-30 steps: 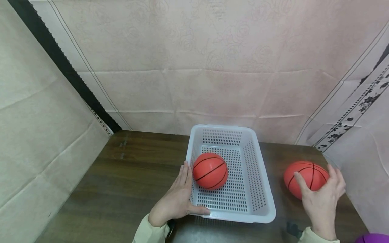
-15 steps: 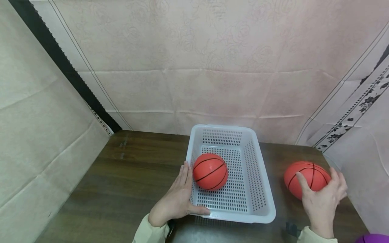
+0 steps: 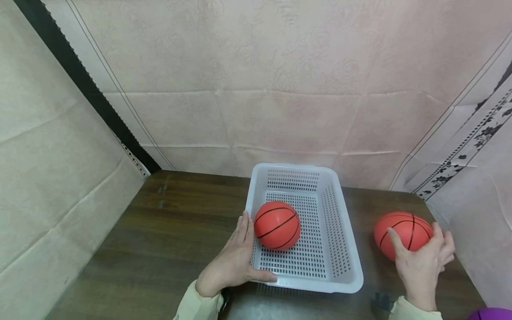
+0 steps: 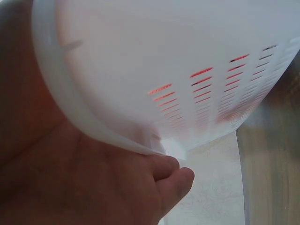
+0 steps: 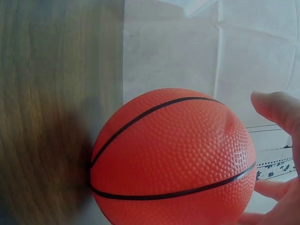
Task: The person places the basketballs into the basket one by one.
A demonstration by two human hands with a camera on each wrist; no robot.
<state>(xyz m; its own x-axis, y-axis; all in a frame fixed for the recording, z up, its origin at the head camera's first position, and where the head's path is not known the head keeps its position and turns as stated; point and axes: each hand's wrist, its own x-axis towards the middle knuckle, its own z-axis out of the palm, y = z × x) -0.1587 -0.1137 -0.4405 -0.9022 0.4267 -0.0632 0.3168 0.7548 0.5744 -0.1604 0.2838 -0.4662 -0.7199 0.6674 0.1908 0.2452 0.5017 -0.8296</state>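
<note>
White plastic basket [image 3: 314, 231] touching my straight left hand [image 3: 232, 264], my spread right hand [image 3: 424, 262] is flanking a red ball [image 3: 404, 225] near the worktop's [image 3: 176, 240] right edge.

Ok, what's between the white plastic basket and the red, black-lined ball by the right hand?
In the head view, only bare brown wood-grain tabletop lies between the basket and that ball.
</note>
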